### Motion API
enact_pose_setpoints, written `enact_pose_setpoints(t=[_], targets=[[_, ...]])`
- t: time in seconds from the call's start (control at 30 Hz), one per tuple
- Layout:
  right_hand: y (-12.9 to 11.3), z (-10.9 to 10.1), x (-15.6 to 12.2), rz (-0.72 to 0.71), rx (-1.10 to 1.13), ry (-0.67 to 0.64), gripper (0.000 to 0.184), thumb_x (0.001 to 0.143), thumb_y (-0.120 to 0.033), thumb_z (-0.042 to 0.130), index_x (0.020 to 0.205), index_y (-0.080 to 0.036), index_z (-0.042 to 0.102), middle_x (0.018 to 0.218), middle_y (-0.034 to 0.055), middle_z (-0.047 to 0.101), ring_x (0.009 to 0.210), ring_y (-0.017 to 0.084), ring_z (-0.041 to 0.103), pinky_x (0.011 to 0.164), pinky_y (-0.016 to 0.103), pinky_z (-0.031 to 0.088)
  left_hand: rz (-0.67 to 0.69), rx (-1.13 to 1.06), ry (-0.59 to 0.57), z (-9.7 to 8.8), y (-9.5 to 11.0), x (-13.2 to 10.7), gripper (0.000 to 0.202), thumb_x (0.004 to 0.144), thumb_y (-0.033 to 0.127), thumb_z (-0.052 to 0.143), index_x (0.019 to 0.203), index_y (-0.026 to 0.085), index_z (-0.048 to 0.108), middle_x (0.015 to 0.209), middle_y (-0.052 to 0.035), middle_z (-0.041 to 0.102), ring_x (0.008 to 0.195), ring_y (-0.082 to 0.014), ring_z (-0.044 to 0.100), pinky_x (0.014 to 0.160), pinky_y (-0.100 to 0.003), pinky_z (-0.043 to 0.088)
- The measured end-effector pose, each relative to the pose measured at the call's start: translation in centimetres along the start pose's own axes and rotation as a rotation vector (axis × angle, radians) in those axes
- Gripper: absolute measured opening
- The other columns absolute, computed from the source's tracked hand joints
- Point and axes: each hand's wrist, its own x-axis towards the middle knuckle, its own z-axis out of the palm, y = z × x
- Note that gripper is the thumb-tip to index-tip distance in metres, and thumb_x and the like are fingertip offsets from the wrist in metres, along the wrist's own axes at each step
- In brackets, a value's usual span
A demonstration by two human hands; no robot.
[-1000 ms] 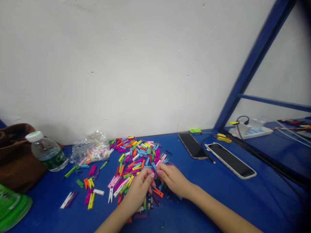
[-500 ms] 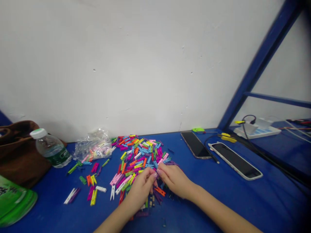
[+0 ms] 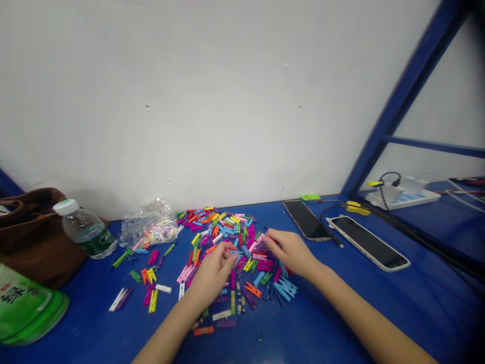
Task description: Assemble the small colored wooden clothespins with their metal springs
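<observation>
The left hand (image 3: 214, 273) curves over the middle of the heap of mini wooden clothespins (image 3: 242, 237), its fingers (image 3: 227, 253) bunched and pointing right, with their tips down among the clips. The hand itself hides whether they pinch one. The right hand (image 3: 290, 251) lies flatter, its fingers (image 3: 271, 241) slightly parted and reaching left, touching pink clips at the heap's right side, with nothing clearly gripped. The hands stand near each other, with clips between them.

The heap lies on a blue table (image 3: 83, 323) and spreads toward the near side, with a looser group of clips (image 3: 149, 288) just left of it. Farther left are a plastic bag (image 3: 149, 222), a water bottle (image 3: 87, 235) and a brown bag (image 3: 34, 237). Two phones (image 3: 305, 220) lie to the far right. A green packet (image 3: 26, 308) is cut off by the left edge. Clips under the palms cannot be made out.
</observation>
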Motion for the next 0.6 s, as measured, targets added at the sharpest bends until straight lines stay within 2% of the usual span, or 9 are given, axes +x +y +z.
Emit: enact_pose_setpoints(t=[0.07,0.13,0.23,0.33,0.43,0.6], targets=[[0.6,-0.3,0.1,0.031,-0.004,0.028,0.033,0.087,-0.034,0.028,0.063,-0.019,0.044,0.057,-0.0006,0.050,0.055,0.012,0.048,0.052,0.021,0.028,0.011,0.245,0.060,-1.4,-0.3,0.2,0.024,0.081,0.033,0.037,0.100,0.019,0.043,0.070,0.0011,0.054,0.058,-0.0127,0.053,0.053,-0.021,0.036],[1.1,-0.2,0.2,0.039,-0.016,0.031,0.032,0.086,-0.035,0.030,0.062,-0.019,0.045,0.057,-0.0009,0.050,0.055,0.012,0.048,0.052,0.021,0.028,-0.019,0.485,0.110,-2.7,-0.7,0.4,0.023,0.080,0.033,0.040,0.098,0.019,0.044,0.071,-0.0003,0.056,0.060,-0.0145,0.054,0.051,-0.021,0.033],[1.4,0.1,0.2,0.044,-0.032,0.020,0.033,0.086,-0.037,0.031,0.062,-0.019,0.046,0.056,-0.0011,0.051,0.054,0.012,0.048,0.051,0.020,0.026,-0.013,0.680,0.079,-3.8,-1.0,0.5,0.020,0.080,0.037,0.039,0.083,0.020,0.048,0.069,-0.0002,0.057,0.061,-0.0149,0.055,0.050,-0.021,0.031],[1.5,0.4,0.3,0.057,-0.056,0.006,0.034,0.084,-0.038,0.033,0.061,-0.018,0.046,0.054,-0.0016,0.051,0.051,0.011,0.046,0.049,0.020,0.023,0.040,0.734,0.013,-3.9,-1.1,0.5,0.026,0.079,0.043,0.038,0.073,0.020,0.050,0.067,0.0002,0.058,0.060,-0.0144,0.055,0.048,-0.020,0.029],[1.7,0.3,0.3,0.058,-0.075,-0.010,0.033,0.083,-0.039,0.036,0.059,-0.018,0.046,0.053,-0.0023,0.051,0.049,0.010,0.045,0.047,0.019,0.021,0.105,0.743,-0.025,-3.3,-1.1,0.4,0.027,0.074,0.048,0.045,0.071,0.021,0.051,0.068,0.0014,0.059,0.060,-0.0142,0.054,0.048,-0.020,0.029],[1.9,0.1,0.3,0.059,-0.084,-0.038,0.032,0.082,-0.039,0.038,0.059,-0.017,0.046,0.053,-0.0027,0.051,0.049,0.009,0.046,0.047,0.019,0.021,0.079,0.727,-0.028,-3.0,-1.2,0.5,0.016,0.076,0.038,0.047,0.078,0.023,0.051,0.066,0.0040,0.058,0.059,-0.0129,0.055,0.046,-0.019,0.030]])
